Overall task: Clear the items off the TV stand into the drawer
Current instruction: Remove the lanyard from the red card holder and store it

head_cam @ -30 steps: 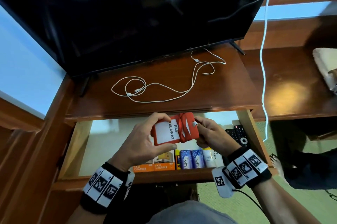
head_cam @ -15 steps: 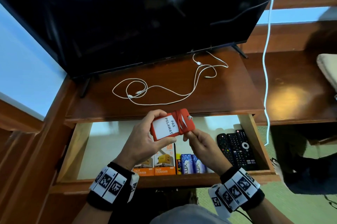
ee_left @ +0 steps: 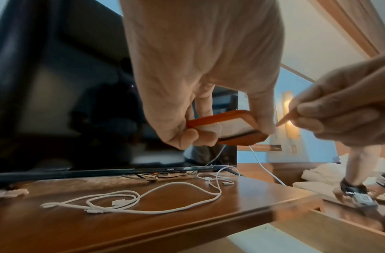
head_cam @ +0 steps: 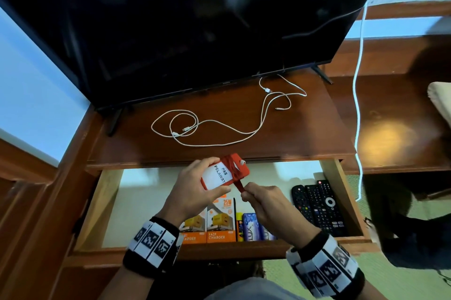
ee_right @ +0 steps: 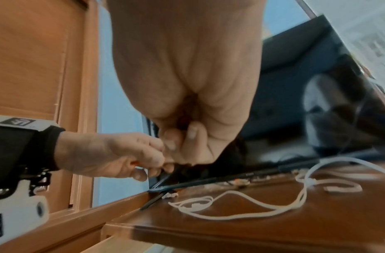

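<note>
You are partway through; your left hand [head_cam: 195,192] grips the red badge holder [head_cam: 224,172] over the open drawer [head_cam: 107,202], and your right hand [head_cam: 266,202] pinches its strap [head_cam: 240,186] (apparently winding it). The remotes [head_cam: 319,204] and charger boxes [head_cam: 214,224] already lie inside; the white cables [head_cam: 219,126] remain on the TV stand [head_cam: 305,133].

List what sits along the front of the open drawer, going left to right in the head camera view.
Orange charger boxes → blue packets → black remote controls.

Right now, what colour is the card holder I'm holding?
Red card holder with a white insert; clearest in the head view.
</note>
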